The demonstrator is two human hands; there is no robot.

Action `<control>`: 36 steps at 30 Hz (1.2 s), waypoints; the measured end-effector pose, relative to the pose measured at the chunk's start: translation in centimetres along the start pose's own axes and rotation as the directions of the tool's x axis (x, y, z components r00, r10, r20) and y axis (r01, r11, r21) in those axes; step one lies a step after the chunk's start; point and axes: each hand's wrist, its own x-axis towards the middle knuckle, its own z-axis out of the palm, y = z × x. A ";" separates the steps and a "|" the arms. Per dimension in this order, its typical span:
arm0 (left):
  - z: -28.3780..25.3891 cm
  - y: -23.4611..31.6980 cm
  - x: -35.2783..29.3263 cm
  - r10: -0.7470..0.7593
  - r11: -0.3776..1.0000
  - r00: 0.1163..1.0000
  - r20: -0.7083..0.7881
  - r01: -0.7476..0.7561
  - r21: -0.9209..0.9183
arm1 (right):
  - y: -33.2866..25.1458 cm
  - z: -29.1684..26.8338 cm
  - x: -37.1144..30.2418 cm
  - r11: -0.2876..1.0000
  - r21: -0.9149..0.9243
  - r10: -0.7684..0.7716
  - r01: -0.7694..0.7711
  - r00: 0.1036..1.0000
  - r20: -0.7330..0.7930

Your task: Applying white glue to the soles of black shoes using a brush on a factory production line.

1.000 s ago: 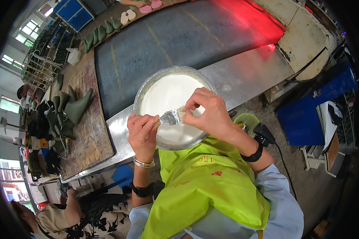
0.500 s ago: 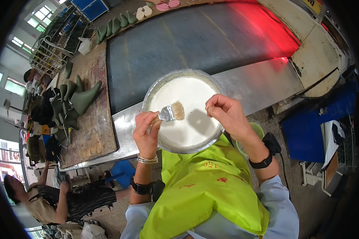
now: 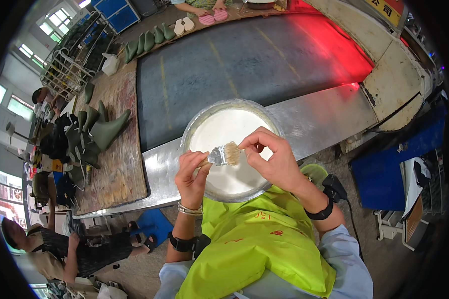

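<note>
Over a round metal pan (image 3: 188,130) of white liquid, my left hand (image 3: 190,174) is closed on the handle of a flat paintbrush (image 3: 225,155). The brush lies level, its pale bristles pointing right. At the tips of those bristles, my right hand (image 3: 269,155) has thumb and index finger pinched together; whether anything tiny is between them I cannot make out. The pan rests at the metal edge of the table, close to my yellow-green apron (image 3: 264,239).
Beyond the pan runs a dark conveyor belt (image 3: 194,74), lit red at its right end. Green boots (image 3: 110,130) stand on a stained board (image 3: 117,174) to the left. At the far edge, another person's hands touch pink insoles (image 3: 213,18). A person (image 3: 65,249) stands lower left.
My right hand has moved left and down to the bristle tips. The brush in my left hand has shifted slightly right and lower. Another person's hands now show more at the far edge.
</note>
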 end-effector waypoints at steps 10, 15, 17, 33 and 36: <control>-0.4 0.0 -0.3 -0.011 0.995 0.998 0.070 0.018 -0.101 | 0.2 -0.6 1.3 0.889 -0.333 -0.292 0.314 0.949 0.117; -0.5 0.0 -0.3 -0.022 0.994 0.997 0.079 0.031 -0.109 | -0.2 -1.0 1.6 0.804 -0.416 -0.383 0.424 0.906 0.183; -0.6 0.0 -0.3 -0.018 0.994 0.996 0.087 0.027 -0.106 | -0.7 -1.1 1.6 0.713 -0.516 -0.411 0.474 0.880 0.240; -0.2 1.3 -0.9 0.022 1.000 0.995 0.095 -0.024 0.015 | 0.3 -1.1 1.2 0.467 -0.699 -0.583 0.542 0.783 0.218; -1.8 -0.6 -2.1 -0.166 0.986 0.984 -0.067 0.168 0.014 | 1.8 -5.7 2.8 0.496 -0.820 -0.667 0.285 0.730 -0.150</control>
